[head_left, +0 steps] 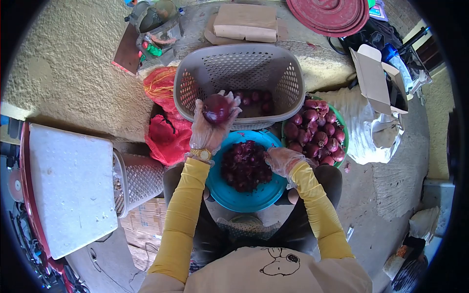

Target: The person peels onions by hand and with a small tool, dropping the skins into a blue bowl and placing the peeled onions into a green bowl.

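My left hand (pixel 210 134), in a clear plastic glove, holds a large, smooth red onion (pixel 216 108) in front of the grey perforated basket (pixel 180 100). Several red onions (pixel 256 97) lie inside that basket. Over the right side of a blue basin (pixel 220 196) is my right hand (pixel 283 160), also gloved, its fingers curled together; whatever they may hold is hidden. Dark red onion skins and scraps (pixel 245 168) are heaped in the basin. To the right, a green-rimmed basin (pixel 346 131) is full of red onions (pixel 318 128), close to my right hand.
Red mesh sacks (pixel 171 129) lie left of the basket. A white foam board (pixel 71 188) and another perforated basket (pixel 141 178) stand at left. Flat cardboard (pixel 245 22) and a dark red lid (pixel 332 14) lie behind. At right are a white sack (pixel 349 122) and an open carton (pixel 373 80).
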A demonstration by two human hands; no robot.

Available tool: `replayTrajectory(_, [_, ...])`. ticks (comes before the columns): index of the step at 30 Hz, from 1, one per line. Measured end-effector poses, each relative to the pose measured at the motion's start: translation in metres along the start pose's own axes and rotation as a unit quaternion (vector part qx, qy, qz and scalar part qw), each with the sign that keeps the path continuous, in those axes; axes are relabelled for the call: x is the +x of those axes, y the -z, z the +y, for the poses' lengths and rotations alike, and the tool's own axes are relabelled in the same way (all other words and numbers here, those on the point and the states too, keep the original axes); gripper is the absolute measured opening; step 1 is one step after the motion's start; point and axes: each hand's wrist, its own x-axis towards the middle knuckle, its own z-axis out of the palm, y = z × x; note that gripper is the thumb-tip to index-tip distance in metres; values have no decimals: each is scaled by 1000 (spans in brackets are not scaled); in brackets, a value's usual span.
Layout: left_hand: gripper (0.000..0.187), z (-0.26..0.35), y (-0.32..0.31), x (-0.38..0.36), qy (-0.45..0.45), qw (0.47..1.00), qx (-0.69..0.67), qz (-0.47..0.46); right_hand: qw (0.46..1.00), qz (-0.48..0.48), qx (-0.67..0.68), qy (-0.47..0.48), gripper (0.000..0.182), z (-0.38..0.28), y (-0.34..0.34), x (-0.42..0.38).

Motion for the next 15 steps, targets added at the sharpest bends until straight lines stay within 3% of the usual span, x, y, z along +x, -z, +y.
replayTrajectory(2, [56, 2, 4, 0, -33, 999, 5, 40, 999, 13, -4, 34, 26, 15, -20, 11])
replayTrajectory(4, [74, 8, 22, 6, -2, 994, -33, -103, 956, -8, -220, 195, 25, 24, -33, 22])
replayTrajectory(5, [74, 9, 27, 7, 0, 994, -32, -103, 956, -6, -220, 194, 25, 21, -30, 20])
replayTrajectory(6, [73, 9, 27, 8, -7, 993, -31, -118, 994, 0, -88, 72, 26, -2, -2, 10])
replayTrajectory(7, [73, 8, 27, 8, -13, 991, -30, -132, 997, 6, 48, -53, 26, -14, 14, 5])
replayTrajectory(11, [74, 6, 17, 3, -7, 994, -55, -94, 1000, 4, 1, 14, 27, -1, -1, 14])
replayTrajectory(13, [47, -4, -7, -2, -34, 996, -26, 78, 998, -2, 32, -63, 27, -18, 19, 6])
replayTrajectory(15, [51, -12, -3, 8, -44, 992, -7, 117, 996, -37, 12, -85, 23, -19, 19, 9])
